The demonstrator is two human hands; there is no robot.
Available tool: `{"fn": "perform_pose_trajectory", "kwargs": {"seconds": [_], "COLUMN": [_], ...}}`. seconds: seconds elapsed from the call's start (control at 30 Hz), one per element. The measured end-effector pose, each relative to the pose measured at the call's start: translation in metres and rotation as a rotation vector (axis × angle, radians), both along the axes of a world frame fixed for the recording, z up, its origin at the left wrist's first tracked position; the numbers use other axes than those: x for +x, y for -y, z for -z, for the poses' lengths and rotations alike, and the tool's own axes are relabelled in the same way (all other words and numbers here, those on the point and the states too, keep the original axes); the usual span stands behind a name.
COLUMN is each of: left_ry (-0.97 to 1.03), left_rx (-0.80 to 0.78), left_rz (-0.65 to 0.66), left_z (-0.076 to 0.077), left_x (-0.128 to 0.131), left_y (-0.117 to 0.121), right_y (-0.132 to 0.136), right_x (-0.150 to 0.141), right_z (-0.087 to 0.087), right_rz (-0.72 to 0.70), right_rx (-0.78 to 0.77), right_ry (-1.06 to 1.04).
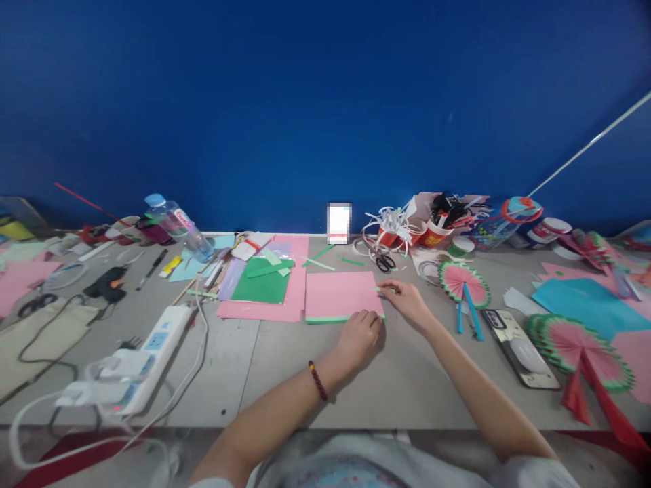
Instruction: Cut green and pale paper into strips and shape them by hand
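In the head view a pink paper sheet point(340, 295) lies flat on the table, with a green strip point(325, 319) along its near edge. My left hand point(360, 337) rests at the sheet's near right corner, fingers curled together and pressing down on it. At the right edge, my right hand point(407, 301) is closed in a pinch on the end of a narrow light green paper strip point(377, 289). The fingers hide most of this strip.
Left of the sheet lie pink and green papers point(264, 288) and loose strips. A power strip point(157, 352) with cables and a tilted bottle point(183, 227) are further left. Scissors point(382, 259) lie behind; paper fans point(465, 285) and a phone point(521, 349) are on the right.
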State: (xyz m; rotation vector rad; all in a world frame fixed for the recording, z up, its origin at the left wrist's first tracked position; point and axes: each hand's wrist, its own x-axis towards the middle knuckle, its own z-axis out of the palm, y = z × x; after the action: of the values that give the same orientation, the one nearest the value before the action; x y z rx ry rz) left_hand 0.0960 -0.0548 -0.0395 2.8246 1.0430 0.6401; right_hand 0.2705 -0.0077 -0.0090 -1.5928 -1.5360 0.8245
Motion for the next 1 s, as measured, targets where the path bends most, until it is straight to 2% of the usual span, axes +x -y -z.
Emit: {"fn": "perform_pose_trajectory", "kwargs": {"seconds": [0.13, 0.3, 0.4, 0.5, 0.63, 0.77, 0.87, 1.0], "left_ry": [0.048, 0.037, 0.032, 0.071, 0.141, 0.167, 0.168, 0.209], "left_rx": [-0.005, -0.046, -0.081, -0.124, -0.176, -0.219, -0.250, -0.290], "left_rz": [-0.011, 0.010, 0.017, 0.002, 0.013, 0.014, 0.005, -0.005], "left_z": [0.005, 0.006, 0.004, 0.002, 0.002, 0.003, 0.000, -0.004], "left_x": [0.000, 0.001, 0.001, 0.000, -0.001, -0.001, -0.001, -0.002], "left_y": [-0.005, -0.007, -0.008, -0.008, -0.010, -0.011, -0.011, -0.011], "right_y": [-0.043, -0.098, -0.117, -0.123, -0.119, -0.102, -0.074, -0.022], "right_x": [-0.041, -0.092, -0.112, -0.123, -0.120, -0.092, -0.058, -0.016], "right_z": [-0.007, -0.004, 0.001, 0.005, 0.001, -0.009, -0.011, 0.002], "right_rz": [-0.101, -0.185, -0.196, -0.208, -0.200, -0.165, -0.099, -0.013], "right_rx": [-0.029, -0.003, 0.020, 0.048, 0.114, 0.165, 0.174, 0.142], "right_ry": [-0.117, -0.037, 0.024, 0.077, 0.117, 0.122, 0.119, 0.153]}}
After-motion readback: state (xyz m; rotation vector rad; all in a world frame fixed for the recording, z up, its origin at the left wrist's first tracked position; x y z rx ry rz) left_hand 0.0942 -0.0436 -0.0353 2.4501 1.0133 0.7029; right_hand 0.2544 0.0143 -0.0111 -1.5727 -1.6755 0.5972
